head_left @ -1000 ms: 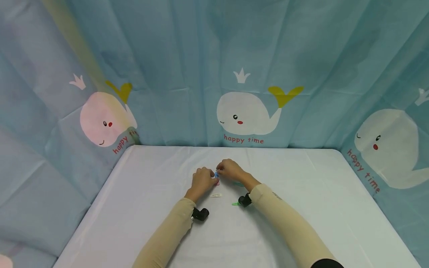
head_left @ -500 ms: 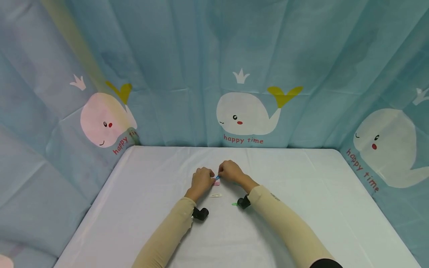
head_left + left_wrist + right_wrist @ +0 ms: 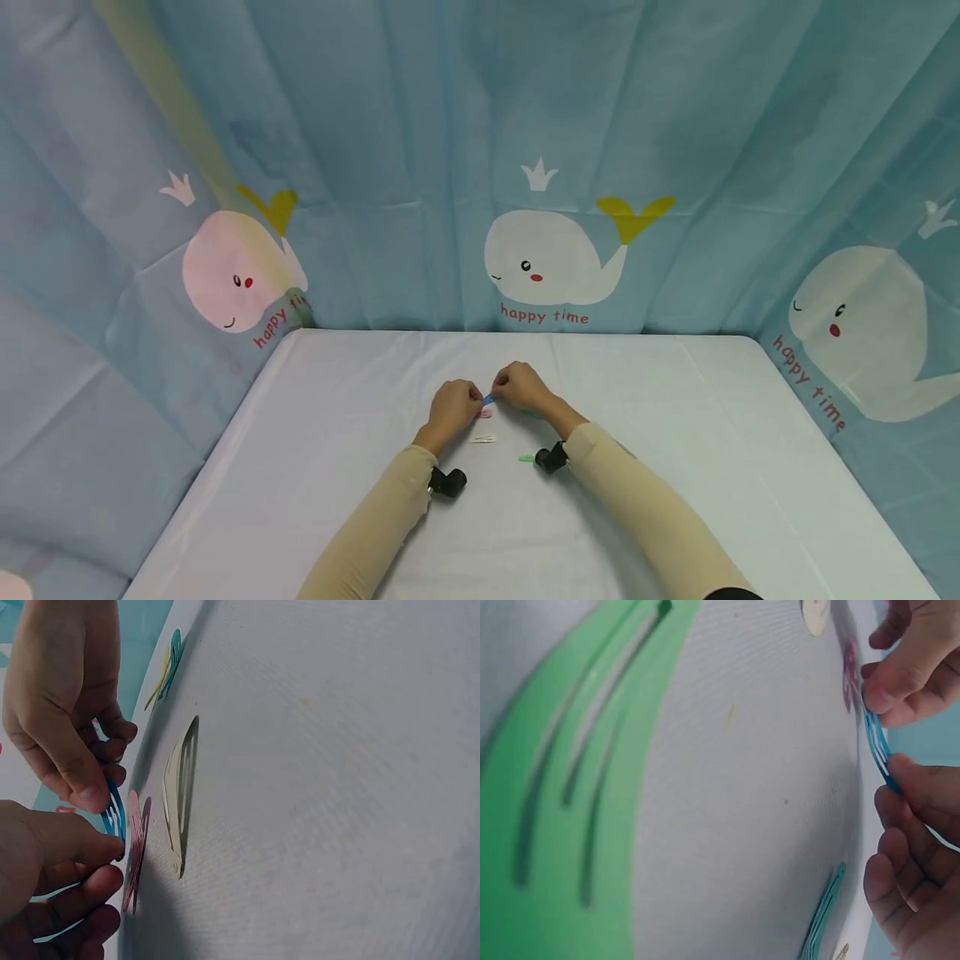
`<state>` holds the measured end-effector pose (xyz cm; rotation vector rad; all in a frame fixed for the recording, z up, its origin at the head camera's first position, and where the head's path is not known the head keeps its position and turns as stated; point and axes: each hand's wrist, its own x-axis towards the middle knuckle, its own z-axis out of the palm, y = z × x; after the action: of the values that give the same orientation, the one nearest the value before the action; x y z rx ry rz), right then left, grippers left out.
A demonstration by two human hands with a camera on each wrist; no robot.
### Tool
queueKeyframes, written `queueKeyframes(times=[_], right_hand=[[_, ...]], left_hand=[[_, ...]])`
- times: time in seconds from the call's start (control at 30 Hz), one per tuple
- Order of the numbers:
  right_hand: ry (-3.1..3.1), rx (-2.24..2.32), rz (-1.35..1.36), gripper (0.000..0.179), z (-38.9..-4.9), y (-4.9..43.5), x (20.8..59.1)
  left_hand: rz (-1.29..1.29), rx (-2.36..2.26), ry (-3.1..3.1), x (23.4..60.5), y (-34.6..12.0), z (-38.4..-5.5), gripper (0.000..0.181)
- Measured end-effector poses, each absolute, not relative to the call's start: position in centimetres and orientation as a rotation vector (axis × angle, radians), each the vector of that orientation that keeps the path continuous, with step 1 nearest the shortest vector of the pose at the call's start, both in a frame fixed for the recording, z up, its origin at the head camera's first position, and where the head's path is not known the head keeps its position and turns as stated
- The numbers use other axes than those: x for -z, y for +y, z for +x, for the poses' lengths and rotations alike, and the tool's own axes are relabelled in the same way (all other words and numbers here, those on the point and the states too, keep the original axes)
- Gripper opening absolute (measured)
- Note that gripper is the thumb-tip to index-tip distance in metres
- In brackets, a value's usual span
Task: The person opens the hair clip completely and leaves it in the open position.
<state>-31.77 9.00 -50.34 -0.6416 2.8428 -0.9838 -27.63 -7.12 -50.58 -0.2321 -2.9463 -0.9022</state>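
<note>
Since the earlier frame, the right grip (image 3: pixel 521 385) has shifted slightly toward the right edge of the surface (image 3: pixel 495 533), and the blue clip (image 3: pixel 489 399) has tilted to a slant. The right and left grip (image 3: pixel 456 406) each pinch one end, toward the far edge. Progressively nearer the near edge lie the pink clip (image 3: pixel 484 414), cream clip (image 3: pixel 173 787) and green clip (image 3: pixel 559 847).

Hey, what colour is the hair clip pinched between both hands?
The hair clip is blue; it shows best in the right wrist view.
</note>
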Motion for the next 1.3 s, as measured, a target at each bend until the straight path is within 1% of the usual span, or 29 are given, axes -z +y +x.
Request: queueKeyframes(times=[0.4,0.8,1.0,1.17,1.3], right_hand=[[2.745,1.116,-0.606,0.012,-31.0,10.0,50.3],[2.72,1.296,-0.408,0.012,-30.4,10.8,50.3],[2.674,1.398,-0.373,0.012,-30.0,10.8,49.9],[2.579,1.513,-0.276,0.01,-29.3,11.1,49.9],[2.475,1.615,-0.191,0.012,-29.1,11.2,50.1]], left_hand=[[-0.232,1.064,-2.844,50.8,-7.2,-27.4,0.004],[-0.234,1.351,-2.792,50.3,-7.2,-27.2,0.011],[-0.24,1.51,-2.751,50.0,-7.4,-27.1,0.012],[-0.161,1.732,-2.714,50.2,-7.4,-26.8,0.015],[-0.097,1.79,-2.69,50.4,-7.4,-26.7,0.016]])
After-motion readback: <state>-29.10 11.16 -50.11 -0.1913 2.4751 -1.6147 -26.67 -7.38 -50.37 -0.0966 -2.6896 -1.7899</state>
